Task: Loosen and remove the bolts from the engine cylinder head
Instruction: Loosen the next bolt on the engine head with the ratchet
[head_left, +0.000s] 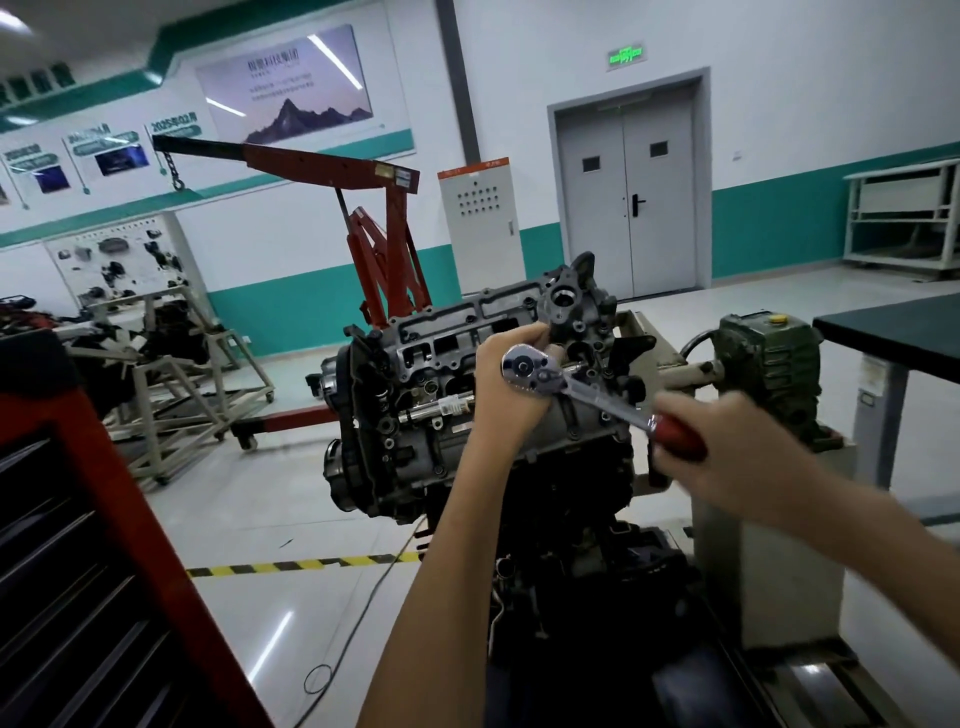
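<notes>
The grey engine cylinder head (447, 343) sits tilted on a stand in the middle of the view. A chrome ratchet wrench (582, 387) with a red handle lies across its right part, its round head at the upper left. My left hand (506, 387) grips the ratchet's head from behind and holds it down on the cylinder head. My right hand (727, 447), blurred, grips the red handle at the lower right. The bolt under the ratchet's head is hidden. Several small bolts (605, 415) show along the head's lower edge.
A red tool cabinet (93, 545) with black drawers stands at the near left. A red engine hoist (374, 228) is behind the engine. A green gearbox (769, 364) of the stand is at the right, beside a dark-topped table (898, 332). Yellow-black tape (291, 566) crosses the floor.
</notes>
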